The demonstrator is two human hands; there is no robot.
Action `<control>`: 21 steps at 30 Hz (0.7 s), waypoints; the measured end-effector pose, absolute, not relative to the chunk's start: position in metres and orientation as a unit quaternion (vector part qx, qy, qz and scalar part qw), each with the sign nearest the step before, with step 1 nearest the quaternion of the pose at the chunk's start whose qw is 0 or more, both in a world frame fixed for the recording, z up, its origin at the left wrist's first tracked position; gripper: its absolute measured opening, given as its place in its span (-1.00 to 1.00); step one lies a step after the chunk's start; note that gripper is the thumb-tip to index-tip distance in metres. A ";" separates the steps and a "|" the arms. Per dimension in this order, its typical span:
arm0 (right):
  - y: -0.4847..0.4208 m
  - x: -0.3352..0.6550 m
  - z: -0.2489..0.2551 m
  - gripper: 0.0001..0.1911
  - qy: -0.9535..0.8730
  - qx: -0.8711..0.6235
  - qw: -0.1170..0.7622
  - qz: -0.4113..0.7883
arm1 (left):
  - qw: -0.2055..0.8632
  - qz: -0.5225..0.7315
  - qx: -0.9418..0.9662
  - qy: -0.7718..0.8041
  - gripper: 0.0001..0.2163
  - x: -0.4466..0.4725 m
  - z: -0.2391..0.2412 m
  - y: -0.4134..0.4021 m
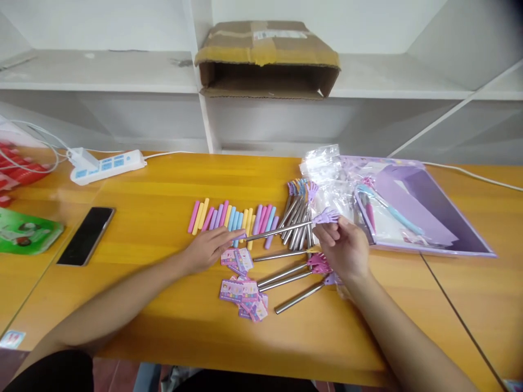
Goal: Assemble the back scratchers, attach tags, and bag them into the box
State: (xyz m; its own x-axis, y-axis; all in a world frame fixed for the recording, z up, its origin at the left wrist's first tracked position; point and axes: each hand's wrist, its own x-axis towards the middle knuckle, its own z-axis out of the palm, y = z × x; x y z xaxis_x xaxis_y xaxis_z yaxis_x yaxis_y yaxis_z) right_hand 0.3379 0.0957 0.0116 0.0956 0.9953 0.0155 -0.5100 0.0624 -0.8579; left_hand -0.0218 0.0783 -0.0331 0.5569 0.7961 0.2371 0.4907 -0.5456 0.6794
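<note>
My right hand (pixel 348 249) grips a back scratcher (pixel 281 230) by its purple hand-shaped head. Its metal rod points left toward my left hand (pixel 209 251). Closed fingers of that hand hold a purple handle sleeve (pixel 241 236), mostly covered, at the rod's end; whether the rod is inside it I cannot tell. Behind lies a row of coloured handle sleeves (pixel 224 213), pink, yellow, purple and blue. More back scratchers (pixel 300 215) are piled beyond my right hand, and several others (pixel 300 296) lie below the held one. Printed cards (pixel 245 294) lie near my left hand.
A purple box (pixel 469 234) holding bagged back scratchers stands at the right, beside clear plastic bags (pixel 327 169). A phone (pixel 86 235), a green packet (pixel 28 234) and a power strip (pixel 108 166) lie left. An open cardboard box (pixel 267 46) sits on the shelf.
</note>
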 end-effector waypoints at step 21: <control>0.076 0.333 0.013 -0.48 -0.348 -0.337 0.666 0.567 | 0.306 0.352 0.811 0.352 -0.62 -0.025 -0.032 0.075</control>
